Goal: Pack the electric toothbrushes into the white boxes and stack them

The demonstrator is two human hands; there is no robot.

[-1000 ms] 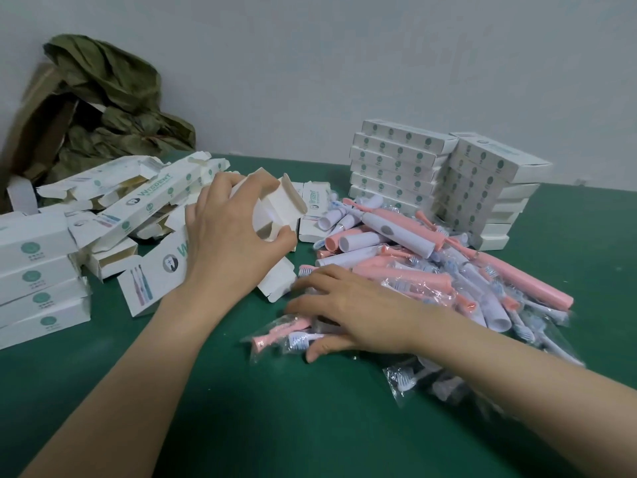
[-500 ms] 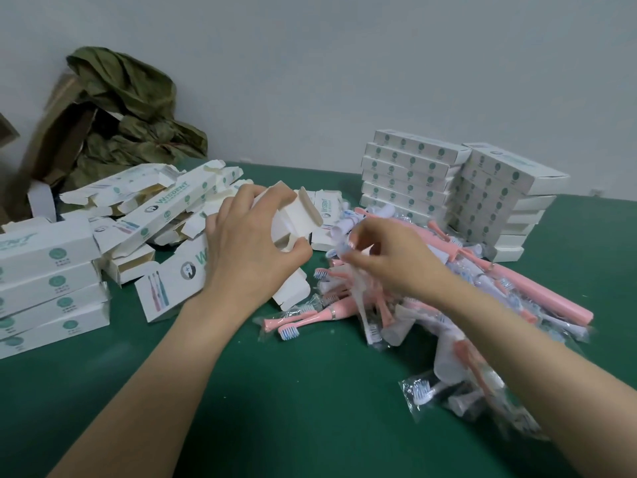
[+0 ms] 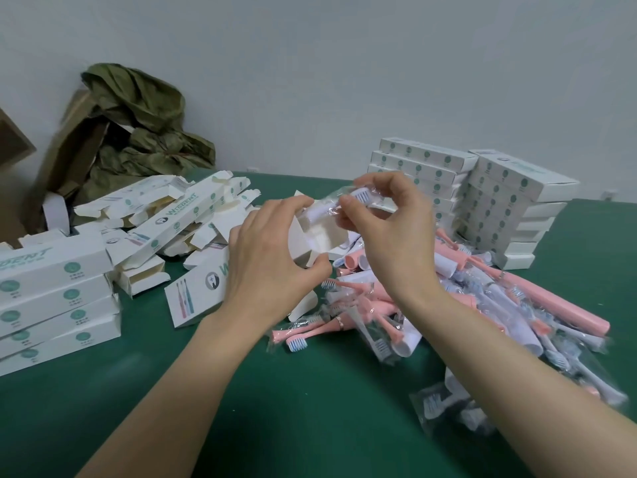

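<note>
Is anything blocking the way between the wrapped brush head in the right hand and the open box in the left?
Nothing visible does. The right hand pinches the wrapped brush head right at the mouth of the open box that the left hand grips, and the opening looks unobstructed.

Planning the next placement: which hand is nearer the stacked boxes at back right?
Right. The right hand, pinching a wrapped brush head, sits in front of the stacked boxes; the left hand, gripping the open box, is farther left.
</note>
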